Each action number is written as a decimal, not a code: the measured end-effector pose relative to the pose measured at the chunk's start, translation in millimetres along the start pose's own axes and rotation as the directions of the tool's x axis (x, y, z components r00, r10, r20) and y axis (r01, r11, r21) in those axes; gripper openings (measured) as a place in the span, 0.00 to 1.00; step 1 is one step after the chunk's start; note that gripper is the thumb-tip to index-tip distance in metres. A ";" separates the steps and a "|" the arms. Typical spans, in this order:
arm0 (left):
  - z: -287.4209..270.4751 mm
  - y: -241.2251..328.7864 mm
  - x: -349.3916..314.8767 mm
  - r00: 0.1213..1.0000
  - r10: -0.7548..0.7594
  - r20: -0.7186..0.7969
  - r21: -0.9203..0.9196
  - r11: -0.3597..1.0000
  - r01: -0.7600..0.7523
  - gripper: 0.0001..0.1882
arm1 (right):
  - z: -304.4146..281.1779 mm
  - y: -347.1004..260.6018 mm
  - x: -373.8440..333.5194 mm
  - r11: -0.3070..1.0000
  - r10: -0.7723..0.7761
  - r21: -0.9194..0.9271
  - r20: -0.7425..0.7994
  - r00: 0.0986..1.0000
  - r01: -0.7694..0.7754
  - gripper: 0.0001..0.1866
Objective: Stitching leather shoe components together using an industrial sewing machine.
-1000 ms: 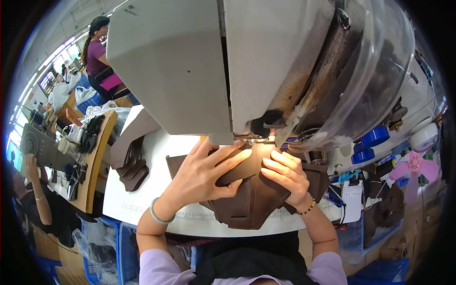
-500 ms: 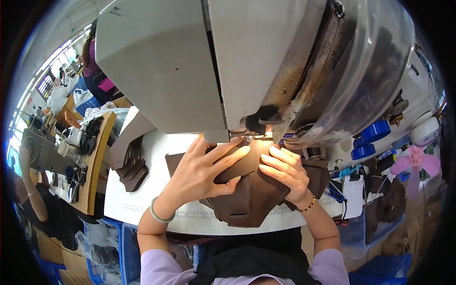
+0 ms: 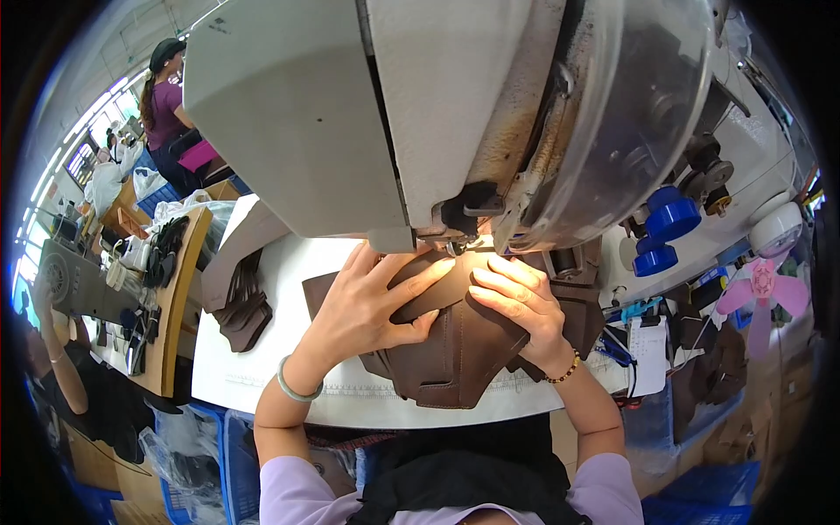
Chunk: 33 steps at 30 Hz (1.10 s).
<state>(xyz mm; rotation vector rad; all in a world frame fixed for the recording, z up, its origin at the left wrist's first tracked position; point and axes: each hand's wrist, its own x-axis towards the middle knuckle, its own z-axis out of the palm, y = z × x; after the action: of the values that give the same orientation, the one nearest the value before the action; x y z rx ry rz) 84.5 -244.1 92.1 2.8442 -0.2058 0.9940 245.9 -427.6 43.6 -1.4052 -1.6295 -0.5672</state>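
Brown leather pieces, partly stitched together, lie on the white table under the head of a sewing machine. My left hand presses on them from the left, fingers spread, thumb apart from the forefinger. My right hand lies on the right side of the leather, its fingers stretched out side by side. Both sets of fingertips rest close to the lit needle area. The needle tip itself is too small to make out. More brown leather lies beyond my right wrist.
Cut brown pieces are stacked on the table's left. Blue thread-stand knobs, a pink fan and a white paper sheet are at the right. A blue crate stands lower left. Co-workers are at the left.
The leather and both my hands have shifted slightly away from me, toward the needle. My view has turned a little, so the machine head appears further left.
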 end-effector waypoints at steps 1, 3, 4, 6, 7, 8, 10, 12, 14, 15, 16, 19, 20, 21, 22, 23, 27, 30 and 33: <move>0.1 -0.5 0.0 1.000 0.018 -0.017 0.010 1.000 -0.018 0.27 | -0.1 -0.8 0.5 1.000 0.007 0.007 0.004 1.000 -0.007 0.20; -0.4 -1.2 0.0 1.000 0.011 -0.003 -0.001 1.000 -0.011 0.28 | -0.4 -2.8 1.3 1.000 0.007 0.009 -0.002 1.000 -0.007 0.20; -0.9 -0.9 -0.2 1.000 0.018 -0.016 -0.011 1.000 -0.019 0.28 | -0.7 -3.8 1.5 1.000 0.007 0.010 -0.007 1.000 -0.007 0.20; -1.8 0.5 -0.6 1.000 0.000 0.006 -0.025 1.000 0.000 0.28 | -1.0 -3.9 1.0 1.000 0.004 -0.010 0.009 1.000 -0.004 0.20; -2.1 1.1 -0.7 1.000 -0.012 0.001 -0.039 0.999 0.012 0.28 | -1.2 -3.2 -0.4 0.999 -0.018 -0.028 0.003 1.000 0.019 0.20; -2.2 1.7 -0.5 1.000 -0.018 0.020 -0.041 0.999 0.019 0.28 | -1.4 -2.4 -3.0 1.000 0.005 -0.030 0.026 1.000 -0.004 0.20; -2.9 1.7 0.3 1.000 -0.001 -0.012 0.001 1.000 0.001 0.28 | -0.9 -2.2 -12.6 0.993 0.013 -0.122 0.073 0.997 -0.004 0.21; -4.2 2.8 0.2 1.000 -0.003 0.005 0.018 1.000 0.003 0.28 | 0.1 -11.8 -30.9 0.964 0.070 -0.255 -0.044 0.997 -0.079 0.25; -5.4 4.5 0.2 1.000 -0.013 0.000 0.020 1.000 0.013 0.28 | 4.3 -25.4 -51.5 0.952 0.192 -0.190 -0.244 0.951 -0.241 0.26; -6.6 5.0 0.1 1.000 -0.022 0.009 0.018 1.000 0.022 0.28 | 9.2 -34.2 -61.1 0.957 0.253 -0.033 -0.394 0.884 -0.289 0.25; -7.7 5.5 0.4 1.000 -0.022 0.020 0.004 1.000 0.022 0.28 | 11.7 -44.9 -70.3 0.892 0.444 0.253 -0.348 0.826 -0.373 0.21; -10.3 7.0 1.7 0.998 -0.024 0.054 -0.015 1.000 0.025 0.30 | 19.7 -68.9 -81.4 0.064 0.766 0.881 0.258 0.589 -0.469 0.19; -11.6 7.6 1.6 0.996 -0.018 0.085 -0.019 1.000 0.020 0.32 | 23.2 -73.0 -78.4 -0.144 0.767 0.888 0.379 0.518 -0.437 0.21; -12.5 7.9 1.6 0.996 -0.018 0.092 -0.019 1.000 0.020 0.32 | 26.5 -75.1 -72.5 -0.342 0.735 0.867 0.487 0.471 -0.362 0.24; -13.2 8.0 1.3 0.995 0.005 0.097 -0.018 1.000 -0.004 0.33 | 27.4 -75.5 -65.1 -0.332 0.731 0.871 0.480 0.485 -0.361 0.24; -13.6 8.1 0.6 0.995 0.026 0.093 -0.014 1.000 -0.025 0.35 | 28.5 -74.6 -56.3 -0.353 0.709 0.866 0.494 0.502 -0.354 0.23; -11.8 6.4 -3.5 0.995 0.044 0.084 -0.070 0.997 -0.038 0.35 | 34.7 -77.1 -25.7 -0.317 0.754 0.890 0.447 0.481 -0.328 0.16; -13.3 0.7 -4.4 0.996 0.062 0.069 -0.152 0.987 -0.050 0.35 | 36.2 -78.9 -17.9 -0.238 0.790 0.916 0.376 0.484 -0.323 0.12; -17.0 -2.2 -6.0 0.992 0.062 0.107 -0.130 0.990 -0.048 0.33 | 36.2 -76.0 -19.5 -0.172 0.793 0.920 0.341 0.505 -0.352 0.12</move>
<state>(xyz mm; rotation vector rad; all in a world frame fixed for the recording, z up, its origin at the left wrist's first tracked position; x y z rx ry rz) 69.9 -238.8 101.3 2.7920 -0.3475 0.8022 161.7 -428.5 24.2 -0.7252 -0.4270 0.7629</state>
